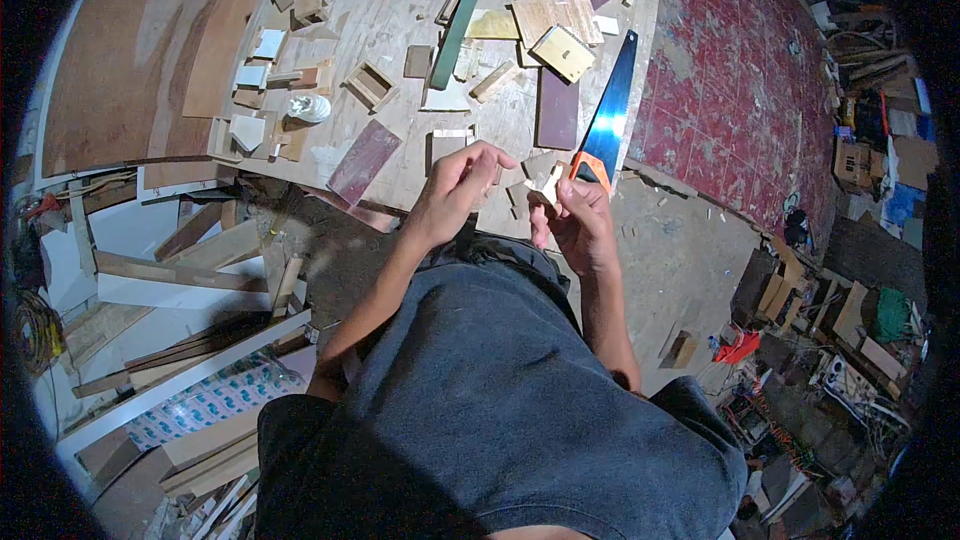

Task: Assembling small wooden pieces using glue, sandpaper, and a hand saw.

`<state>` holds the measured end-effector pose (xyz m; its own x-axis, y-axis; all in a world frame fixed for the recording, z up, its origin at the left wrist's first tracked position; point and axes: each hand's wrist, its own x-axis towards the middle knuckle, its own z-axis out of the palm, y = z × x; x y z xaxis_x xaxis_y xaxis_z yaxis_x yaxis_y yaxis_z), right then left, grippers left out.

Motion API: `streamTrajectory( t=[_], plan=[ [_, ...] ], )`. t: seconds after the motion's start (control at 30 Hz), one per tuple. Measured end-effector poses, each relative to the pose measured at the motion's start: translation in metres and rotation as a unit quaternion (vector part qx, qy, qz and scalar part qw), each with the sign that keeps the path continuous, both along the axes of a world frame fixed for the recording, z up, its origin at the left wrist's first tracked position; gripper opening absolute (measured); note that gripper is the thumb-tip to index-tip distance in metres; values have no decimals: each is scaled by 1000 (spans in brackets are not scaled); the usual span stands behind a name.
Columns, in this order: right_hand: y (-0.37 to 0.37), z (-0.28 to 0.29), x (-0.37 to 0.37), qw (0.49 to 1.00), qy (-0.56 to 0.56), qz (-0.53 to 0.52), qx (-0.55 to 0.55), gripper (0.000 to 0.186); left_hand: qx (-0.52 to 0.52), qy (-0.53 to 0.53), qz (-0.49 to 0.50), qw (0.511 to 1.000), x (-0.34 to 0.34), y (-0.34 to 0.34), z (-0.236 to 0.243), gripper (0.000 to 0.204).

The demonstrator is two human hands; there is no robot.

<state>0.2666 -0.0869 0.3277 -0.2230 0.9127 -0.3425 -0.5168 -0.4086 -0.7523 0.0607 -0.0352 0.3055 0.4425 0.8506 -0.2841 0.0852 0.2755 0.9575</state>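
While my right hand (582, 228) pinches a small wooden piece (545, 183) between thumb and fingers, my left hand (465, 190) hovers just left of it, loosely curled, seemingly empty. Pale and blocky, the piece juts toward that left hand, long axis unclear; beyond, the orange-handled saw (610, 123) lies on the cluttered bench (350, 40).

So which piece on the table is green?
The long, narrow strip reaching from the picture's top edge down toward the left hand; pieces around it look shorter, and brown, cream, maroon or white.
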Motion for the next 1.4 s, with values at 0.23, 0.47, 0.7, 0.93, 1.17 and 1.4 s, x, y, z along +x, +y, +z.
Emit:
streamTrajectory(
  t=[0.23, 0.47, 0.7, 0.93, 1.17, 1.4],
  plan=[
    [-22, -8, 15, 1000, 6, -5, -15, 40, 41, 136, -112, 984, 50, -28, -216, 24],
    [-44, -15, 39, 998, 1, 1, -65, 41, 221, 341, -163, 899, 107, -46, -225, 30],
    [-47, -61, 69, 980, -84, 95, -154, 38, -8, 25, -134, 991, 82, -50, -158, 35],
    [-73, -104, 40, 955, 27, 131, -264, 33, -20, -102, -72, 992, 41, -90, -63, 33],
    [-89, -105, -29, 949, 25, 94, -301, 30, 56, -60, -12, 997, 5, -118, -86, 21],
    [-102, -130, -41, 940, -118, 209, -242, 32, 14, -118, 7, 993, -24, -137, -108, 23]
  ],
)
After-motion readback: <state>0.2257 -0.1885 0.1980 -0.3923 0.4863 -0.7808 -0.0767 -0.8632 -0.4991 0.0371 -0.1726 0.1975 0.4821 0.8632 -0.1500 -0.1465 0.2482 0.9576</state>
